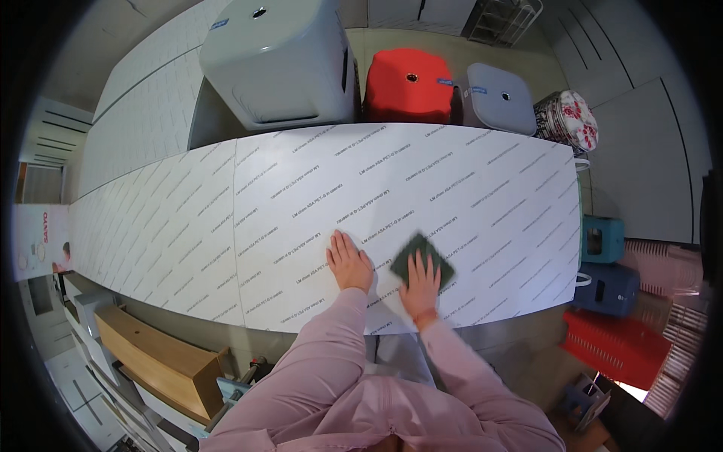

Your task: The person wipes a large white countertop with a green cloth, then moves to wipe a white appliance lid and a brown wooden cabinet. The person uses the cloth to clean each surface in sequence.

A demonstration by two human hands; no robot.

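Note:
My left hand (349,261) lies flat on the white tabletop (316,188), with its fingers stretched out and nothing under them that I can see. To its right, my right hand (422,285) presses a dark green square cloth (409,249) against the same surface, fingers spread over it. The cloth is turned cornerwise and looks slightly blurred; part of it is hidden beneath the hand. Slanting rows of dark print cover the tabletop, and a seam crosses it left of my hands.
Along the far edge stand a large pale grey plastic stool (279,68), a red stool (407,87), a smaller grey stool (501,102) and a flower-patterned round stool (578,120). Coloured plastic stools and a red basket (614,343) are at the right. A wooden drawer (154,354) sits at the near left.

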